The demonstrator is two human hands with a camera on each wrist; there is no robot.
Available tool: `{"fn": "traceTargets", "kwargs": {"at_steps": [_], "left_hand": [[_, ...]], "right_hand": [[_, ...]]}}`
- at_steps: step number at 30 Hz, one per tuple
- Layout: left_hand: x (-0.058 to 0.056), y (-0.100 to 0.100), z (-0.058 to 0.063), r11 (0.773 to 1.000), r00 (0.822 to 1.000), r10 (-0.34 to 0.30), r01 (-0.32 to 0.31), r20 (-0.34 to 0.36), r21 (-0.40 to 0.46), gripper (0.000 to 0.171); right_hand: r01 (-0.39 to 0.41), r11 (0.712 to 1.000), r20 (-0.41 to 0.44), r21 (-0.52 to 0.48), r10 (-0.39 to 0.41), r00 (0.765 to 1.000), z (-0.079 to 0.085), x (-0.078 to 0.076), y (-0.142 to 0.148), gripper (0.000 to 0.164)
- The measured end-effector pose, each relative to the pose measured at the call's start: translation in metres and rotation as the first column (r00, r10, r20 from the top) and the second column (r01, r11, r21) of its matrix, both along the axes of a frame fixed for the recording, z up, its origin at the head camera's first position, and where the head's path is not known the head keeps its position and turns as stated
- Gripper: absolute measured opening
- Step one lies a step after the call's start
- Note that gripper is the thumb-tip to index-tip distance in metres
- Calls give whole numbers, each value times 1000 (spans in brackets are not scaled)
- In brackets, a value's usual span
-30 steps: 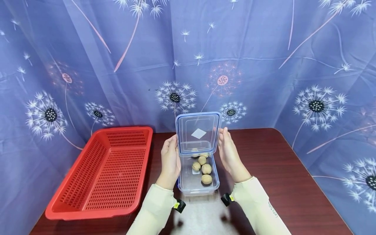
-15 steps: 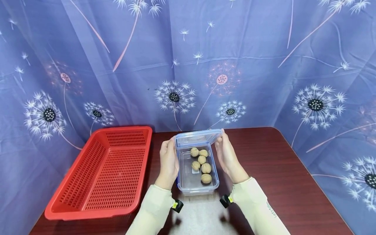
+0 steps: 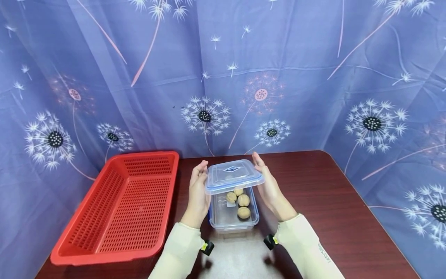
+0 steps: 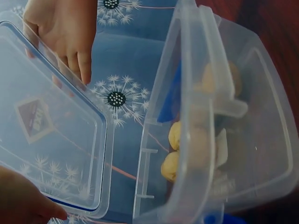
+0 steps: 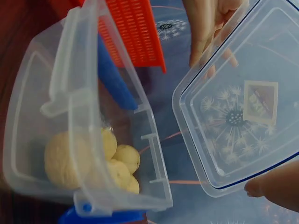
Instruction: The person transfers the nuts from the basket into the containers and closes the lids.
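A clear lid (image 3: 235, 174) with a blue seal and a diamond label is held tilted above a clear plastic food container (image 3: 223, 223). At the lid's left edge my left hand (image 3: 198, 195) grips it; the thumb shows against the rim in the left wrist view. My right hand (image 3: 271, 192) holds the opposite edge, with its thumb (image 5: 275, 186) at the rim. The lid stands apart from the container in both wrist views. Several walnuts (image 3: 244, 212) lie inside, and the lid hides the far ones in the head view.
A red plastic basket (image 3: 167, 217) stands to the left of the container on the dark brown table (image 3: 334, 217). Blue side clips (image 5: 114, 77) hang off the container. A blue dandelion-print curtain (image 3: 299, 97) rises behind the table.
The lid has tipped from nearly upright, top side now facing up, and come forward over the container's far part. Both hands have turned with it. The far walnuts have become covered from view.
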State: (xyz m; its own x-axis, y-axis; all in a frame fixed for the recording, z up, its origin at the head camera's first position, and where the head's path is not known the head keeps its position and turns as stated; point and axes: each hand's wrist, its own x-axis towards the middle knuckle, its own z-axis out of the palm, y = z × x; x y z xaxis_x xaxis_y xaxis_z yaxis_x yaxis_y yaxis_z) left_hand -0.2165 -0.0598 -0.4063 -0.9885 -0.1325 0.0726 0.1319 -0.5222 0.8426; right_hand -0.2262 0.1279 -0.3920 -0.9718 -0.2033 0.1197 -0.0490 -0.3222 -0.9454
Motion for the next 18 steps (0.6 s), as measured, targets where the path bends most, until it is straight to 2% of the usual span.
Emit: {"fn": "traceTargets", "kwargs": {"at_steps": [5, 12, 15, 18], "left_hand": [[1, -5, -3, 997, 998, -32, 27, -58, -73, 47], [-1, -11, -8, 980, 996, -69, 56, -60, -189, 52], [-2, -14, -12, 964, 993, -107, 92, -48, -249, 53], [-4, -18, -18, 939, 988, -154, 139, -21, -315, 55]], "right_hand": [[-67, 996, 15, 56, 66, 998, -4, 4, 4, 66], [-138, 984, -7, 110, 140, 990, -16, 6, 11, 66], [-138, 973, -25, 184, 145, 989, -22, 6, 14, 65], [-118, 951, -69, 287, 144, 987, -27, 6, 17, 66]]}}
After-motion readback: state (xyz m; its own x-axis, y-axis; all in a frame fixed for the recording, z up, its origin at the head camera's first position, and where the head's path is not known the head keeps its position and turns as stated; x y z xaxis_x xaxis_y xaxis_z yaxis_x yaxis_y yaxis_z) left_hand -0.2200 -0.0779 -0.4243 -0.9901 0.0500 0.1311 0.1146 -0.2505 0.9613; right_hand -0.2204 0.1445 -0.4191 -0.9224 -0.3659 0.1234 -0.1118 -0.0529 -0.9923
